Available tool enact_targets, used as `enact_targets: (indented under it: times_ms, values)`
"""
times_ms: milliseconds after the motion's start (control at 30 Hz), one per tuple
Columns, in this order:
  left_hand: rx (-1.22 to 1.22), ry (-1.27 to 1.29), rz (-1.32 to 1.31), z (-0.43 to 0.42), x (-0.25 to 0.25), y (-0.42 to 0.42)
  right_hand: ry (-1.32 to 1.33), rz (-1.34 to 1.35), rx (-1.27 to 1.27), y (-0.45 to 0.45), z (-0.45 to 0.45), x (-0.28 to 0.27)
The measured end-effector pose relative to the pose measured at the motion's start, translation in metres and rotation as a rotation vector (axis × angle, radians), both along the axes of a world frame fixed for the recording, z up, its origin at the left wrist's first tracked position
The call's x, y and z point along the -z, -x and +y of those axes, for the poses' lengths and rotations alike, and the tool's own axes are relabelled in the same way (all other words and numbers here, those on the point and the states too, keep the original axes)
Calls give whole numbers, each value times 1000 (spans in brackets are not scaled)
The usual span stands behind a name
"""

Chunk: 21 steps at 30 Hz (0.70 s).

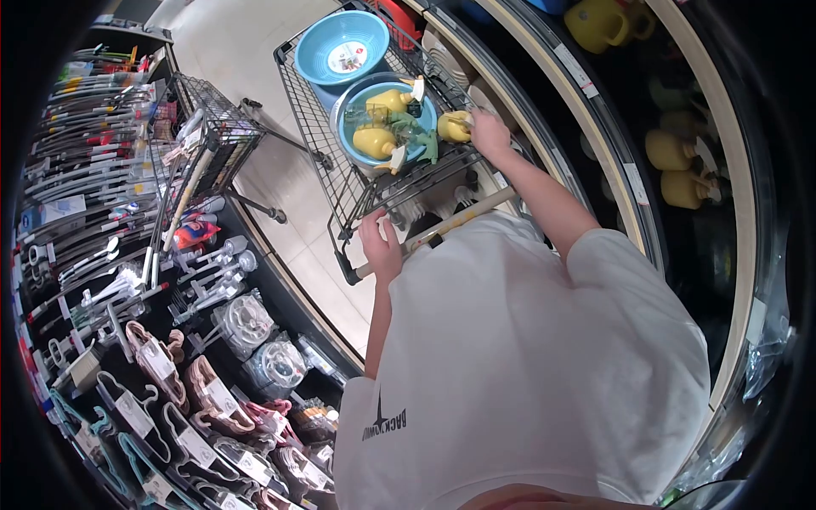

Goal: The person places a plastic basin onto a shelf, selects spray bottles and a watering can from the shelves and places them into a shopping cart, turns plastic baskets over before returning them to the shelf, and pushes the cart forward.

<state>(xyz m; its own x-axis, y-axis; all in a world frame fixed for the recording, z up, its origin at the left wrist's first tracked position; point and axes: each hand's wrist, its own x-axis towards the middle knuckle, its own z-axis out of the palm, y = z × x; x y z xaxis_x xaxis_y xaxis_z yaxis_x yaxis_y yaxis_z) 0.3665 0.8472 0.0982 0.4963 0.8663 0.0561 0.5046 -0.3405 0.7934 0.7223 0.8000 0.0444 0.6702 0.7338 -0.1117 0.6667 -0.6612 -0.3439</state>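
Note:
My right hand [490, 134] is closed on a yellow spray bottle [455, 127] at the right side of the wire shopping cart [310, 127]. Beside it in the cart, a blue basin [347, 136] holds two yellow spray bottles [374, 142] with white nozzles, and clear bottles with green spray heads [427, 144]. Another light blue basin [342, 47] with a round label sits farther forward. My left hand [379, 241] is near the left end of the cart's handle [463, 217], its fingers apart and holding nothing.
A second cart [208, 127] stands to the left, by racks of hangers [157, 361] and packaged goods. Curved shelves [625, 161] line the right side, with more yellow spray bottles [680, 189] on them. Pale floor tiles [289, 212] show between.

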Motion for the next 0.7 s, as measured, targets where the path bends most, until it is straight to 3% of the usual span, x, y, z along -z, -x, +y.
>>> enact_targets:
  times_ms: [167,400,567,700]
  values:
    - [26,-8,-2,-1,-4,-3,108,18,35,-12,16,16]
    - [11,-16,11,1,-1,-4,64,13,-67,-11,20,-8]
    - [3,-24,25,1,0,-5,-214,-80,-97,2,19,-30]
    - [-5,-21,26,1,0,-5,-392,-56,-123,9,28,-17]
